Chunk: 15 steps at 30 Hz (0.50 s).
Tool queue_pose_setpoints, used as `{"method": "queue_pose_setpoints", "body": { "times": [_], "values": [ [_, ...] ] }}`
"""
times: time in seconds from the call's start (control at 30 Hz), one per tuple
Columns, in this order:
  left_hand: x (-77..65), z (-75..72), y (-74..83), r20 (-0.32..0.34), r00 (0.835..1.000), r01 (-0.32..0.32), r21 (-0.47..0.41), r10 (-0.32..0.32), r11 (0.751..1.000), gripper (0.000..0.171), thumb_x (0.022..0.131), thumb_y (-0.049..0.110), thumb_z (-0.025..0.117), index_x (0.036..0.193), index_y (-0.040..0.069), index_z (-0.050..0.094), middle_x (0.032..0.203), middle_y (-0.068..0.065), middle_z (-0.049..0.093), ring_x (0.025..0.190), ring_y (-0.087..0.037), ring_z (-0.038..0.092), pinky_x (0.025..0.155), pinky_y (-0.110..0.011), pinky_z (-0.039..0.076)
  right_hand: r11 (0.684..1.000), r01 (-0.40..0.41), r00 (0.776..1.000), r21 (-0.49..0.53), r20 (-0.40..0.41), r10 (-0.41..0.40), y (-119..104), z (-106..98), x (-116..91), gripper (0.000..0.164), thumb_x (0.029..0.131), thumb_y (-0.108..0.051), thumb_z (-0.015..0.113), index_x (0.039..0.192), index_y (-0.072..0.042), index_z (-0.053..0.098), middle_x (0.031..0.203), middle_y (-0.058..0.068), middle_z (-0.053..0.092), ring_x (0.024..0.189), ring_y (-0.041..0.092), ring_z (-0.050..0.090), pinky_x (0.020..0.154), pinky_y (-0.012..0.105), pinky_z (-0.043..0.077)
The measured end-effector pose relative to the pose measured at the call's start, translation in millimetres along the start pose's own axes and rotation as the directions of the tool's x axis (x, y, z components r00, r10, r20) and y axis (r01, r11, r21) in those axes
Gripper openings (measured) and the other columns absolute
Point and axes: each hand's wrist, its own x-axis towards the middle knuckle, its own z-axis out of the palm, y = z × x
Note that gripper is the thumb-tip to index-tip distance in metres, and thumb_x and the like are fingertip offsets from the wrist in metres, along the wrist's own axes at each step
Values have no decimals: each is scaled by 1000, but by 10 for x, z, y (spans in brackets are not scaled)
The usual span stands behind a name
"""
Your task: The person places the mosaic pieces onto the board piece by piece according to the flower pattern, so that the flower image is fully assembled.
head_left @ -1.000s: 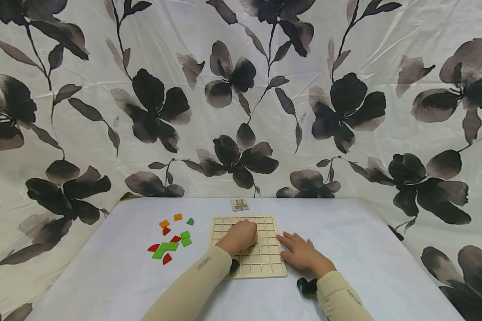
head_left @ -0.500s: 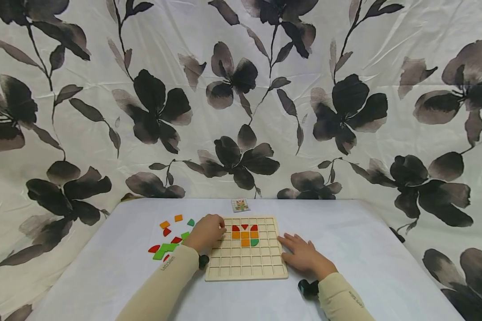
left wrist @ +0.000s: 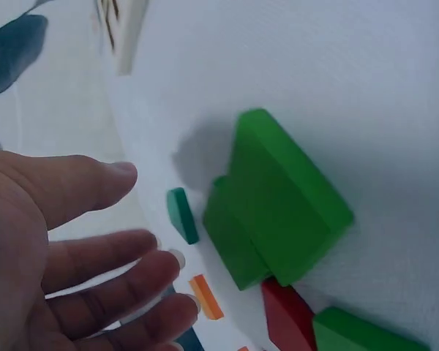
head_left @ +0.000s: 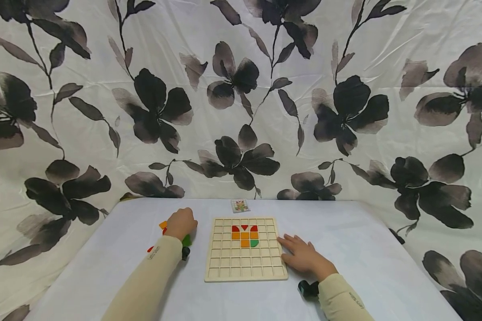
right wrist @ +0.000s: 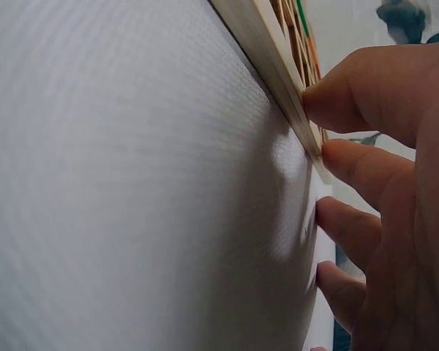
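In the head view my left hand point(head_left: 180, 224) hovers over the loose coloured tiles left of the board, hiding most of them. The left wrist view shows its fingers apart and holding nothing, near a dark green piece point(left wrist: 181, 216) and an orange tile point(left wrist: 206, 297). Light green tiles point(left wrist: 278, 197) and a red piece point(left wrist: 287, 314) lie beside them. My right hand point(head_left: 303, 256) rests at the right side of the wooden grid board point(head_left: 245, 269), its thumb and a fingertip touching the board's edge. Red, orange and green pieces point(head_left: 245, 235) form a pattern in the board's upper cells.
Behind the board lies a small picture card point(head_left: 240, 205) with a coloured pattern on a grid. A white cloth covers the table point(head_left: 329, 227), and a floral curtain point(head_left: 289, 147) hangs behind it. Dark wrist cameras point(head_left: 307, 288) sit on both wrists.
My left hand has left the board's upper cells and moved left to the loose tiles, uncovering the coloured pattern. My right hand stays at the board's edge.
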Motion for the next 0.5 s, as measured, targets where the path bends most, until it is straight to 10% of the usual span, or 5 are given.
{"method": "queue_pose_setpoints", "body": {
  "times": [0.5],
  "values": [
    [106,147,-4,-47,999,-19,86,23,996,19,89,14,61,95,-3,67,83,-15,69,67,-28,60,72,-51,54,1000,8,1000,-1,-11,-8,32,12,15,55,92,-32,52,145,-21,45,155,8,37,145,39,25,111,69,14]
  ]
}}
